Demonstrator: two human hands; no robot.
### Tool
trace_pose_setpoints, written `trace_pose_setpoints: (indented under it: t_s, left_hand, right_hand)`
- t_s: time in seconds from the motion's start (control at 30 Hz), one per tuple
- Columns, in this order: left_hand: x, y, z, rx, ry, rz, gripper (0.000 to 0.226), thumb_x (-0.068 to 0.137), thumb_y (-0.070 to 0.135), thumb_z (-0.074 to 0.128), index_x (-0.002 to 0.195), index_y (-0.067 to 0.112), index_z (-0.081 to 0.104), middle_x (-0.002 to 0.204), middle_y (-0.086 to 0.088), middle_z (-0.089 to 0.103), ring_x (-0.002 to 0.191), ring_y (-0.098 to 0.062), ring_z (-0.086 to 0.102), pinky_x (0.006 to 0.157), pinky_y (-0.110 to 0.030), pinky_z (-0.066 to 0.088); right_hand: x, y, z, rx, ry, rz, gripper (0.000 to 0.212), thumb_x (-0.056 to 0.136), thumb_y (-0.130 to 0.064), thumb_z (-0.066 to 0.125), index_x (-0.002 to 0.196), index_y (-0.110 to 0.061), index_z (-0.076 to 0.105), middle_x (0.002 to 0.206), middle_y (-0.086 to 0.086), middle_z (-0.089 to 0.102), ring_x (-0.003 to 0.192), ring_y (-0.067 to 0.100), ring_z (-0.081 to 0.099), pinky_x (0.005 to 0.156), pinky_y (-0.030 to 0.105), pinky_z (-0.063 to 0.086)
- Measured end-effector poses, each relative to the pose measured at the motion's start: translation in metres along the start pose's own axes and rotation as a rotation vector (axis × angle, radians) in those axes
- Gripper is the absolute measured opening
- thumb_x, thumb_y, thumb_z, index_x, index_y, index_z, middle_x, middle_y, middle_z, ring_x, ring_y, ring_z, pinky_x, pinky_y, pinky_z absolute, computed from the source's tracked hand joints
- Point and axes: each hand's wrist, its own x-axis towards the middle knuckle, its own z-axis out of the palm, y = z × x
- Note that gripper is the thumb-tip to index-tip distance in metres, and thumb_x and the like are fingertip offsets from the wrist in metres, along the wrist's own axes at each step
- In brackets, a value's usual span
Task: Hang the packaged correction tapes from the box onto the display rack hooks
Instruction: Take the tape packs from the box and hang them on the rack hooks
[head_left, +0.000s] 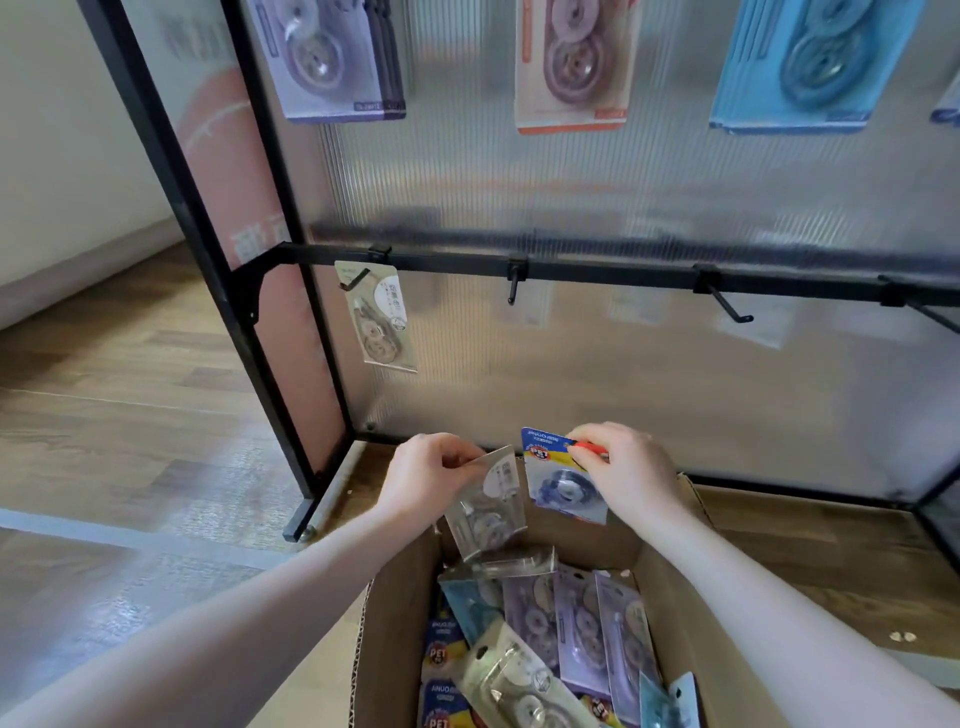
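An open cardboard box (395, 639) sits on the floor in front of me with several packaged correction tapes (576, 629) inside. My left hand (423, 475) pinches the top of a beige packaged tape (491, 512) above the box. My right hand (621, 470) pinches the top of a blue packaged tape (558, 483) beside it. Behind stands the display rack with a black rail (613, 273). One beige packaged tape (382, 319) hangs on the leftmost lower hook. The hook beside it (513, 286) and the one further right (727, 306) are bare.
On the upper row hang purple (332, 57), orange (574, 67) and blue (810, 67) packs. The rack's black frame post (208, 249) runs down on the left to a foot on the wooden floor (119, 405). A ribbed translucent panel backs the rack.
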Motion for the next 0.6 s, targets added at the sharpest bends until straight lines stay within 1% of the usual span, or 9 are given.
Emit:
trace_pose_setpoints:
  t_s: [0.1,0.2,0.27,0.33,0.43,0.5,0.6]
  left_hand:
    - [0.009,0.009,-0.016,-0.021,0.038,0.044,0.007,0.078,0.017,0.072,0.084,0.017,0.075,0.074,0.010,0.066,0.072,-0.008,0.060,0.073,-0.028,0.051]
    - [0.017,0.016,-0.037,-0.047,0.074,0.098,0.007,0.078,0.017,0.072,0.083,0.020,0.076,0.074,0.013,0.067,0.071,-0.004,0.060,0.071,-0.025,0.052]
    - [0.023,0.018,-0.052,-0.060,0.098,0.138,0.007,0.078,0.018,0.072,0.084,0.021,0.075,0.078,0.012,0.068,0.075,-0.003,0.062,0.071,-0.023,0.053]
    - [0.030,0.018,-0.068,-0.062,0.130,0.171,0.008,0.079,0.018,0.072,0.085,0.021,0.075,0.079,0.015,0.066,0.077,-0.001,0.061,0.070,-0.021,0.053]
    - [0.044,0.018,-0.089,-0.040,0.186,0.192,0.010,0.079,0.016,0.072,0.087,0.022,0.073,0.079,0.013,0.065,0.075,0.001,0.059,0.066,-0.015,0.050]
    - [0.054,0.018,-0.102,-0.008,0.217,0.211,0.012,0.080,0.015,0.072,0.091,0.019,0.074,0.081,0.011,0.065,0.075,0.002,0.058,0.065,-0.009,0.047]
    - [0.070,0.018,-0.118,0.016,0.251,0.236,0.013,0.079,0.014,0.071,0.091,0.018,0.074,0.081,0.007,0.066,0.074,0.001,0.059,0.066,-0.007,0.047]
  right_hand:
    - [0.003,-0.010,-0.008,0.072,0.053,-0.015,0.015,0.091,-0.024,0.058,0.101,-0.021,0.069,0.097,-0.002,0.066,0.088,0.020,0.058,0.068,0.031,0.046]
    - [0.007,-0.021,-0.013,0.161,0.093,-0.021,0.009,0.089,-0.023,0.061,0.091,-0.020,0.069,0.090,-0.004,0.063,0.085,0.017,0.059,0.068,0.030,0.048]
    - [0.010,-0.029,-0.014,0.210,0.110,-0.035,0.006,0.087,-0.020,0.063,0.086,-0.019,0.069,0.085,-0.006,0.061,0.081,0.016,0.059,0.068,0.030,0.048]
    - [0.012,-0.036,-0.014,0.245,0.120,-0.045,0.005,0.086,-0.018,0.064,0.085,-0.017,0.069,0.083,-0.007,0.060,0.080,0.014,0.058,0.065,0.027,0.046]
    - [0.014,-0.046,-0.012,0.257,0.134,-0.077,0.008,0.087,-0.019,0.064,0.087,-0.013,0.069,0.085,-0.006,0.060,0.080,0.012,0.057,0.059,0.016,0.041]
    - [0.016,-0.053,-0.010,0.269,0.140,-0.096,0.010,0.087,-0.021,0.064,0.089,-0.012,0.069,0.086,-0.005,0.061,0.081,0.012,0.057,0.058,0.016,0.041]
    - [0.020,-0.062,-0.009,0.290,0.157,-0.112,0.009,0.086,-0.021,0.065,0.088,-0.013,0.068,0.086,-0.006,0.061,0.081,0.010,0.057,0.059,0.017,0.043]
